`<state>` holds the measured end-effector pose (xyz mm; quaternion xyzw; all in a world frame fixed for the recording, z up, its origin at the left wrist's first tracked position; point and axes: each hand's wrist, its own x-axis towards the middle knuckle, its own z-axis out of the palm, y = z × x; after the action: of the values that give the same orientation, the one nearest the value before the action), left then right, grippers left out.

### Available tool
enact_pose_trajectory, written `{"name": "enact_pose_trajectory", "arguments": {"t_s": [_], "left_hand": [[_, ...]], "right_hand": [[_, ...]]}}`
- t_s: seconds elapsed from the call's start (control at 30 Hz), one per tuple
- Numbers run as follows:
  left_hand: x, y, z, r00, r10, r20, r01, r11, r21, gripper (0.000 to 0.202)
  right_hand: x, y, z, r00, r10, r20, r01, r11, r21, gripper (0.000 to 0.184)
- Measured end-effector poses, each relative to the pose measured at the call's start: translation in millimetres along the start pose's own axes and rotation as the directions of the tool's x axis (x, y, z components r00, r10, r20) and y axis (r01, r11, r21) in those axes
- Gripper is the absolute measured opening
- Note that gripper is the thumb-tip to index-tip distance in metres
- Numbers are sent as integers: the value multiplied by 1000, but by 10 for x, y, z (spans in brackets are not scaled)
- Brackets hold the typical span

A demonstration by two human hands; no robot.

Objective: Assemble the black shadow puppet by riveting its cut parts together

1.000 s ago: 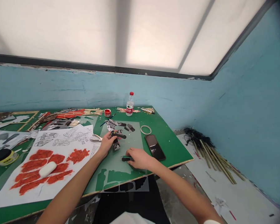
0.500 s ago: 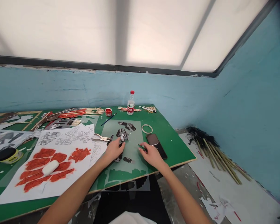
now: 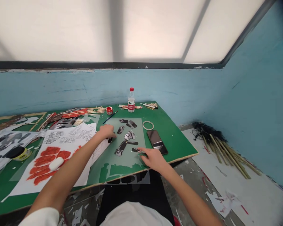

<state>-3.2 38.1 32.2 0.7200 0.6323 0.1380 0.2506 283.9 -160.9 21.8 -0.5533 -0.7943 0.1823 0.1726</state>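
Currently both bare hands are over the green-topped surface [image 3: 175, 141], working at a translucent plastic sheet [image 3: 129, 160], taken as landmark.

Left hand [image 3: 108, 131]: at the sheet's upper left edge, fingers bent downward. A small black cut-out piece [image 3: 110, 140] shows just beneath the fingers; cannot tell whether it is gripped or only touched.

Right hand [image 3: 152, 157]: at the sheet's right edge, fingers closed on a slim dark-green tool [image 3: 142, 154], mostly hidden by the hand. Index fingertip meets the end of a short black strip with pale notches [image 3: 135, 150], which lies on the sheet.

Mid-sheet: a black-and-white patterned cut-out figure [image 3: 122, 145], its pieces meeting or overlapping, one limb slanting down to the left, another pointing right. Loose black cut-outs with pale patterning [image 3: 132, 124] lie toward the sheet's far end.

Right of the sheet: a pale ring-shaped roll [image 3: 148, 129], and below it a black smartphone [image 3: 157, 141], lying flat. Beyond the far end: a clear plastic bottle with a red cap [image 3: 131, 105], upright; a small red paint pot [image 3: 109, 110]; a thin blue paintbrush [image 3: 110, 117].

Left of the sheet: white paper with red-painted shapes [image 3: 25, 186], a white rounded case [image 3: 56, 164] on top.
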Motion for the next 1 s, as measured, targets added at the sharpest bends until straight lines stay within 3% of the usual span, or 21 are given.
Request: {"name": "enact_pose_trajectory", "arguments": {"t_s": [0.13, 0.27, 0.33, 0.47, 0.57, 0.67, 0.77, 0.9, 1.0], "left_hand": [[378, 91, 47, 997, -9, 74, 20, 989, -149, 35], [449, 143, 114, 993, 70, 90, -45, 968, -247, 39], [430, 151, 132, 989, 96, 110, -71, 973, -218, 37], [363, 162, 162, 980, 71, 187, -57, 995, -76, 34], [288, 196, 192, 964, 50, 259, -61, 997, 36, 31], [186, 260, 212, 945, 83, 315, -122, 987, 107, 24], [60, 326, 220, 932, 155, 328, -203, 972, 117, 16], [-138, 358, 207, 936, 224, 272, -259, 961, 101, 11], [-313, 370, 148, 948, 272, 164, -286, 956, 64, 9]], "right_hand": [[-235, -68, -28, 979, 80, -190, -28, 965, 262, 32], [-694, -57, 146, 923, 268, -277, -106, 868, 486, 32], [-947, -50, 321, 863, 375, -338, -119, 802, 585, 38], [-1362, -50, 723, 710, 624, -327, -229, 643, 731, 48], [-1534, -25, 927, 669, 707, -228, -262, 512, 818, 53], [-1563, 21, 980, 673, 725, -147, -258, 416, 872, 53], [-1468, 36, 894, 691, 717, -93, -217, 328, 919, 53], [-1265, -74, 583, 771, 637, 1, -130, 156, 979, 52], [-1097, -208, 274, 838, 545, -29, -6, 64, 998, 42]]}}
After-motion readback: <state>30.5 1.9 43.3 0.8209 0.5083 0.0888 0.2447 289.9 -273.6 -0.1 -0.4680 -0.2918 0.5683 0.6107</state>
